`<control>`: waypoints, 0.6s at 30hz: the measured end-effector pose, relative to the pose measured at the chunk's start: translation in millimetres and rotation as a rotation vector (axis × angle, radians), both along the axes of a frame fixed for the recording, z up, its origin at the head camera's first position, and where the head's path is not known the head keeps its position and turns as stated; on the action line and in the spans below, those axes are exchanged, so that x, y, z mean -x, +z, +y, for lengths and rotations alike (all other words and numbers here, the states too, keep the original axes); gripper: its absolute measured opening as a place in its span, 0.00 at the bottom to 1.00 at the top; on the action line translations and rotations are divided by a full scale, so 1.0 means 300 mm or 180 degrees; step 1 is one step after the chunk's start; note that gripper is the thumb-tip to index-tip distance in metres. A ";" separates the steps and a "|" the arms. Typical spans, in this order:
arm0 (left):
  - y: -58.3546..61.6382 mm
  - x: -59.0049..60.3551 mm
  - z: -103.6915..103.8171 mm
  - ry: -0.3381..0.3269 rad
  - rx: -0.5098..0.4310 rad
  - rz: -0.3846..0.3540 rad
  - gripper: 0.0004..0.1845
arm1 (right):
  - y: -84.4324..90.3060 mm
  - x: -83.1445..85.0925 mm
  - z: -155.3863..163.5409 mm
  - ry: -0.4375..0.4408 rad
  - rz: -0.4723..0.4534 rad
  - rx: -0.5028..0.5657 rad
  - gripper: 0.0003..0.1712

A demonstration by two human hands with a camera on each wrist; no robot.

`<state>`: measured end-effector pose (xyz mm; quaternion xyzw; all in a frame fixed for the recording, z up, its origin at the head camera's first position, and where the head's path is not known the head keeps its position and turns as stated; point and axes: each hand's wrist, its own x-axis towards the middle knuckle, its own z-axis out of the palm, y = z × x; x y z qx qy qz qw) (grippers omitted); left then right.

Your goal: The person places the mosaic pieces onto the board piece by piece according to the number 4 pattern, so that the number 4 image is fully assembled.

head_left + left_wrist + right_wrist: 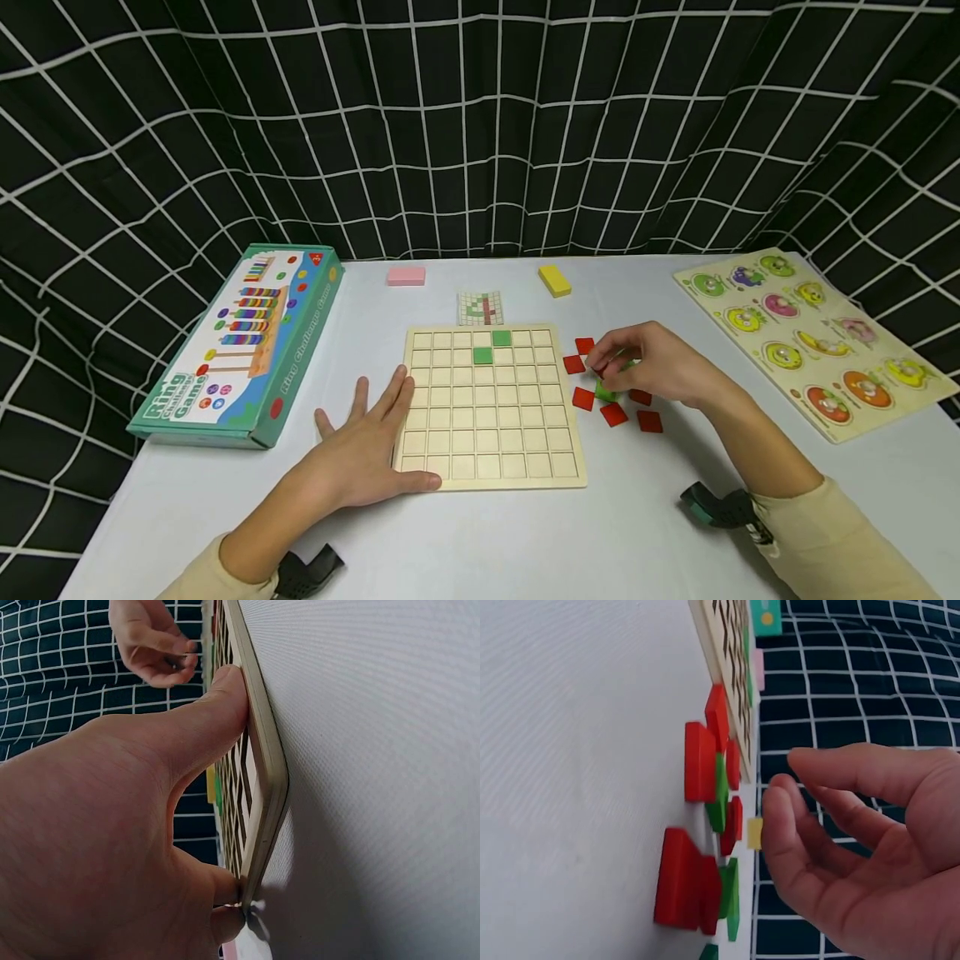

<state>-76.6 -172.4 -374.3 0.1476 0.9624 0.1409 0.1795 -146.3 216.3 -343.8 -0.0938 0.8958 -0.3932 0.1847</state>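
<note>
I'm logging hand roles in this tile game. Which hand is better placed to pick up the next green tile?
Right. The right hand hovers over the loose tiles beside the board, with a green tile just under its fingers. The left hand lies flat on the board's far edge, steadying it.

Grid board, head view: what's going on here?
A person is working at a wooden grid board on a white table. The left hand lies flat against the board's left edge, thumb along its near corner. The right hand hovers with curled fingers over loose red tiles and green tiles beside the board; whether it holds one is unclear. Two green tiles already sit in the grid.
</note>
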 end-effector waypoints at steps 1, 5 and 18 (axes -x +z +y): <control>-0.001 0.001 0.000 0.0001 -0.0001 -0.0003 0.69 | -0.003 -0.001 0.005 0.0011 -0.0023 -0.0007 0.14; -0.005 0.002 -0.001 0.0021 -0.0015 -0.0017 0.70 | -0.017 -0.002 0.020 0.0085 -0.0083 -0.0044 0.14; 0.008 -0.005 0.001 0.0004 -0.0023 -0.0045 0.70 | -0.045 0.000 0.037 0.0204 0.0044 -0.0238 0.16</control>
